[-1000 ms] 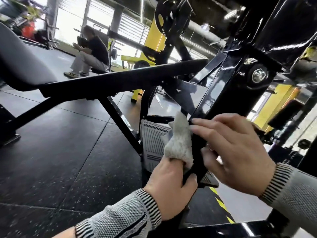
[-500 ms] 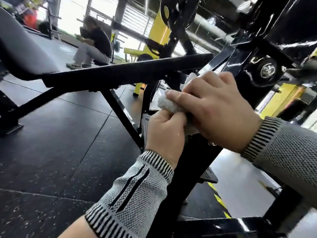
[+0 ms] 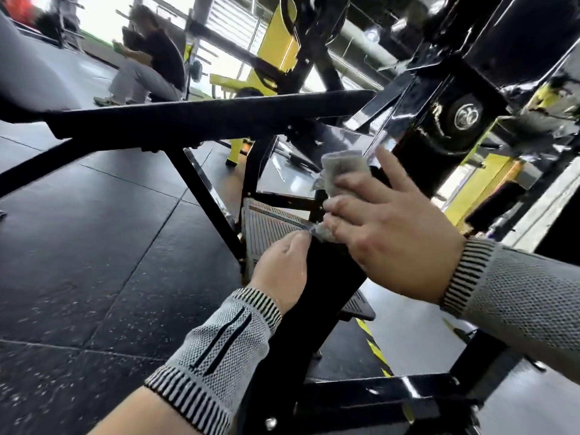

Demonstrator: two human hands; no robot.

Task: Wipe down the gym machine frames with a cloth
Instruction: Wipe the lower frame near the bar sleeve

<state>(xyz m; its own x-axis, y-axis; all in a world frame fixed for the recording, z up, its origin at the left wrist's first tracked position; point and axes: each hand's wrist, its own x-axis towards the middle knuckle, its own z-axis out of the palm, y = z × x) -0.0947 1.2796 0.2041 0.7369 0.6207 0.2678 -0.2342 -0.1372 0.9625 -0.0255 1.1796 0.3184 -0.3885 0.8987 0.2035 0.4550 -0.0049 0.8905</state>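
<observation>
Wiping of the machine's sloped black frame post [image 3: 317, 277] is the step in hand; all positions below are given relative to this post. Behind the post and to its left, the dark rubber floor [image 3: 94, 246] extends under a long black bench beam [image 3: 204, 116], which meets the machine at the post's upper end. A ribbed footplate [image 3: 270, 227] sits just behind the post at mid-height. The right hand [image 3: 392, 240] lies across the front face of the post, fingers spread apart and fairly straight, pressing the grey cloth [image 3: 343, 171] flat against the metal; the cloth lies on the upper part of the post, below the bolted joint [image 3: 467, 116], with a corner hanging out beneath the fingers. The left hand [image 3: 282, 271] sits on the post's left edge, below the cloth, its fingers curled with thumb and forefinger pinching that hanging corner. Judgement: the lower post below the hands appears not yet covered in this pass. The next move calls for steady palm pressure, a slide along the post, and the pinched corner kept taut so the cloth does not bunch.
</observation>
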